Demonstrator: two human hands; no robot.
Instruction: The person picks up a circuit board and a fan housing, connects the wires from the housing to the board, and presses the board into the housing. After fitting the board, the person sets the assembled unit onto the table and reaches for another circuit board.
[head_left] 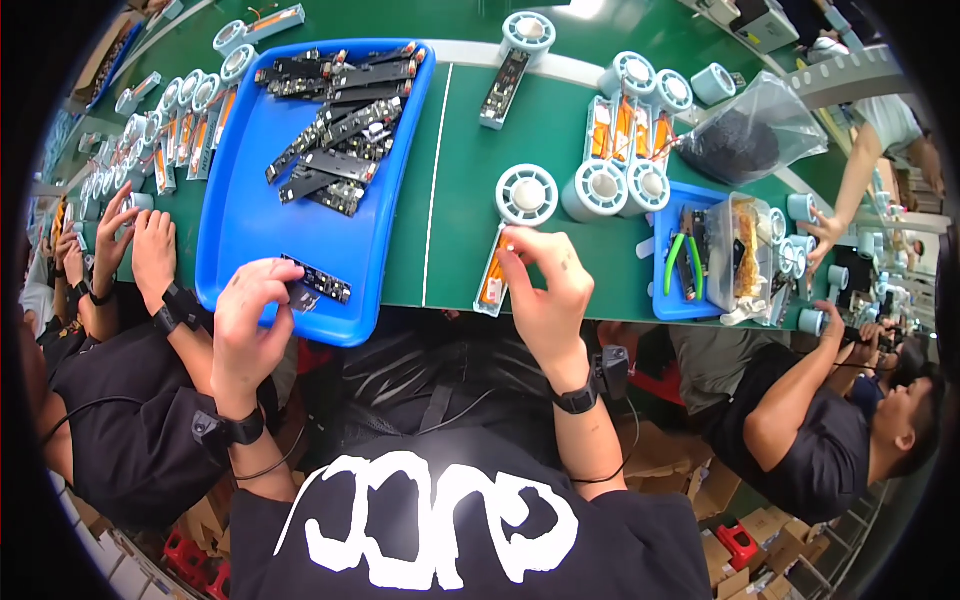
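Note:
Over the near end of a blue tray [223, 235], my left hand [250, 325] is closed on one end of a narrow black circuit board [325, 282]. My right hand [552, 285] has its thumb and forefinger pinched together at the upper end of an orange battery [492, 280]. What sits between those fingertips is too small to make out. The battery lies in the open handle of a pale blue handheld fan [526, 194], whose round head points away from me. Several more circuit boards [340, 130] are heaped at the tray's far end.
Another fan [528, 34] with a board in its handle lies farther off. Several battery-fitted fans [600, 187] stand to the right, beside a clear bag [750, 135] of dark material. A smaller blue tray [665, 270] holds green-handled pliers [686, 262]. Co-workers' hands [155, 245] work on both sides.

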